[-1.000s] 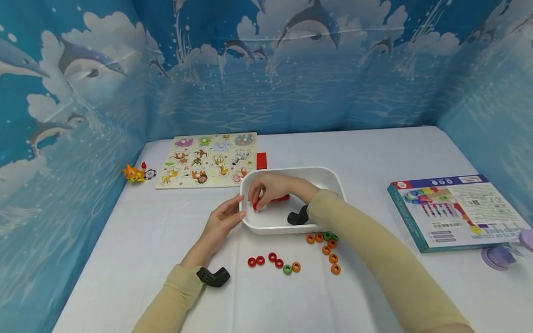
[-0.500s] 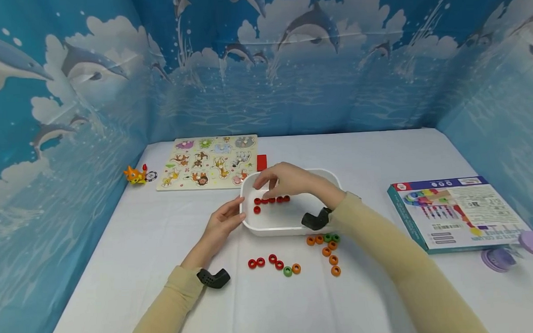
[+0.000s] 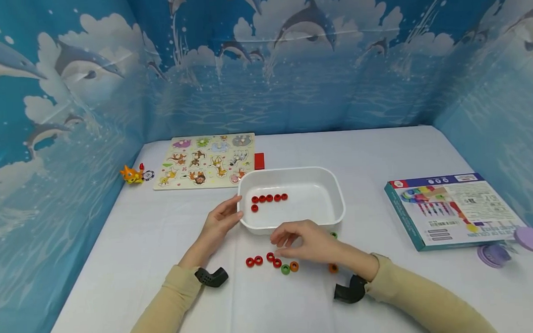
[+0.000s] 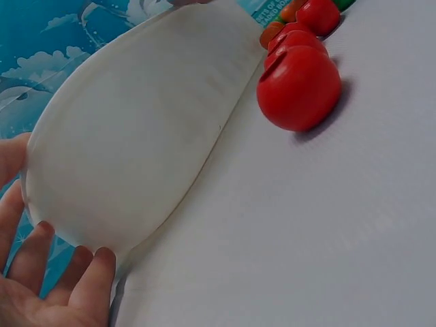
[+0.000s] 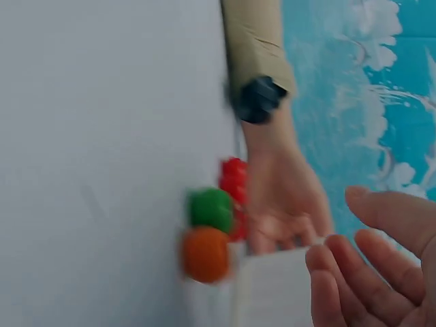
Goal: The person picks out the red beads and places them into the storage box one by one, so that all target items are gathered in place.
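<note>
A white tray (image 3: 312,199) holds several red beads (image 3: 269,198) in a row, with one more red bead (image 3: 254,208) just below the row. My left hand (image 3: 217,227) rests on the tray's left end; in the left wrist view its fingers (image 4: 92,286) touch the tray's wall without curling round it. Over the cloth just in front of the tray hovers my right hand (image 3: 310,241), its fingers loosely bent and holding nothing. Beneath and left of it lie several red beads (image 3: 258,260), a green bead (image 3: 285,269) and an orange bead (image 3: 294,266).
Other orange beads (image 3: 333,268) are partly hidden by the right hand. An animal puzzle board (image 3: 208,161), a red block (image 3: 259,161) and an orange toy figure (image 3: 132,174) sit farther back. To the right are a flat box (image 3: 456,210) and a purple-lidded container (image 3: 494,256).
My right hand has left a red bead in the tray and moved out toward the front, over the beads on the cloth. The left hand stays at the tray's end.
</note>
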`<state>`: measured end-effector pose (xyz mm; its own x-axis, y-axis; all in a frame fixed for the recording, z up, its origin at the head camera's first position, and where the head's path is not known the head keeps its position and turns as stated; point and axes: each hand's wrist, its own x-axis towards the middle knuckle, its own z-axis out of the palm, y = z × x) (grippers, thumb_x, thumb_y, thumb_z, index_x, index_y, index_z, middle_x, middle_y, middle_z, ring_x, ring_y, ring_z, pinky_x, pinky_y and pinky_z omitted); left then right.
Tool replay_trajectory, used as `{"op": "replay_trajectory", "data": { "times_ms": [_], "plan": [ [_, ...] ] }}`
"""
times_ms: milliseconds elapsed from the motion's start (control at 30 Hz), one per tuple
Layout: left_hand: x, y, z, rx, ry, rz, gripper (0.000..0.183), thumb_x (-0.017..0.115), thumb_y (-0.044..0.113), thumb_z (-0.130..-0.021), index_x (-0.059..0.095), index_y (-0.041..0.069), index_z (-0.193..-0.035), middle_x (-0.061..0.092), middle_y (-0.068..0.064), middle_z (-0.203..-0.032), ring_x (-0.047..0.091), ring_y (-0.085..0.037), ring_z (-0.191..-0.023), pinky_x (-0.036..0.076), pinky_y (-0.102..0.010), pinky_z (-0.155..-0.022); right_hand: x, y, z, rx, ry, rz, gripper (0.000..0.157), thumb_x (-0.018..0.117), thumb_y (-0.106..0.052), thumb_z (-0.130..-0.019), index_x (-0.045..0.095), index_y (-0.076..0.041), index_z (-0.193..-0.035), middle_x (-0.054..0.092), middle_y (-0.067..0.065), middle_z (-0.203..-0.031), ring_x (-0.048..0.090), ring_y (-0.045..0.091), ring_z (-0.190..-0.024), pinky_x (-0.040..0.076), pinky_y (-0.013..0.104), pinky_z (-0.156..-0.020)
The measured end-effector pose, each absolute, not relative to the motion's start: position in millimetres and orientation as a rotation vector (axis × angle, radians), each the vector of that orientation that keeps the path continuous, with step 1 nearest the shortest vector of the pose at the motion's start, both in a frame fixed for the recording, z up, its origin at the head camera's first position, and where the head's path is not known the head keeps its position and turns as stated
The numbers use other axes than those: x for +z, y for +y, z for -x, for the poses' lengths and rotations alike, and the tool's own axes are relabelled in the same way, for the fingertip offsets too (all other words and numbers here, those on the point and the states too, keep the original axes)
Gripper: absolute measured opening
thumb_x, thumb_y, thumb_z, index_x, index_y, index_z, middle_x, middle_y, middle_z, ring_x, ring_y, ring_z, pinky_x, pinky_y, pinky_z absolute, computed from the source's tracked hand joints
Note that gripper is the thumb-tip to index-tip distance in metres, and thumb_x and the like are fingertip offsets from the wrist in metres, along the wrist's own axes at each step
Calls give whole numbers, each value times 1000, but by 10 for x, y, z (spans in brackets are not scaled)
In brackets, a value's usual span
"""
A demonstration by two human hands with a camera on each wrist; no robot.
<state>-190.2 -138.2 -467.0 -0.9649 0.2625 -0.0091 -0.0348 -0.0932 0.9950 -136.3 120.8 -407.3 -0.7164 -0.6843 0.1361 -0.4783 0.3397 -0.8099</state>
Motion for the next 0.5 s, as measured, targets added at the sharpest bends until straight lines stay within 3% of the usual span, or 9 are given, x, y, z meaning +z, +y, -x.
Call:
{"op": "replay_trajectory", "data": {
  "times_ms": [233,500],
  "plan": [
    [-4668,-1375,1906,2172,1959,-254,53,68,27,-78,50,16,-127,35,8,-139,30,-14,-127,38,-23,-95,-4394,1135,1230,-1212,2556,966,28,72,-32,-75,60,-18,-96,60,-10,-88,56,6,-79,49,21,-69],
    [-4667,-1383,1901,2173,1942,-233,56,70,30,-76,50,17,-127,34,8,-139,29,-15,-128,39,-24,-95,-4475,1119,1224,-1121,2643,917,24,73,-34,-73,57,-23,-87,58,-13,-78,53,4,-69,47,18,-59]
  ]
}}
